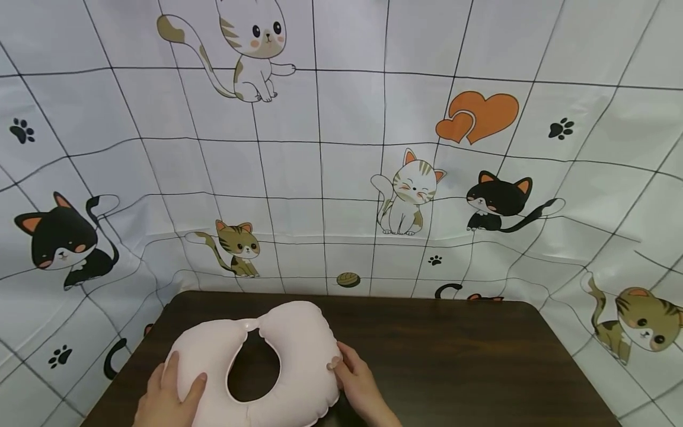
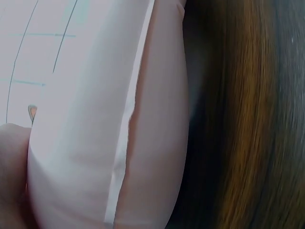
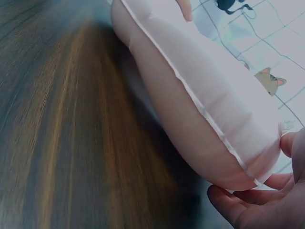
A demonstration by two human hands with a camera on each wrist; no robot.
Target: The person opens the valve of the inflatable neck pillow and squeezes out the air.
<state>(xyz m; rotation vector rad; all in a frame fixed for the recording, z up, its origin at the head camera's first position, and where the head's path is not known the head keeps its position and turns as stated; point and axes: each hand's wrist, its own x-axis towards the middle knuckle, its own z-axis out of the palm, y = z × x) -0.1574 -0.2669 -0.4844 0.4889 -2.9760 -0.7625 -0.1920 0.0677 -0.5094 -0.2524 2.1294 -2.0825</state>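
Note:
A pale pink inflatable neck pillow (image 1: pixel 308 350) lies at the near left of the dark table, puffed up, with its round opening in the middle. My right hand (image 1: pixel 360 379) grips the pillow's right edge, thumb on the upper side and fingers curled beneath, as the right wrist view shows of the hand (image 3: pixel 279 191). On the left lobe rests my left hand (image 1: pixel 169 396), its thumb and forefinger spread over the surface. Only part of that hand (image 2: pixel 13 167) enters the left wrist view, beside the pillow's seam (image 2: pixel 125 138). The pillow's near edge falls outside the head view.
The dark wood-grain table (image 1: pixel 453 356) extends to the right of the pillow. Behind and around it hangs a white sheet (image 1: pixel 349 172) with a black grid, printed cats, paw marks and orange hearts. It meets the table's back edge.

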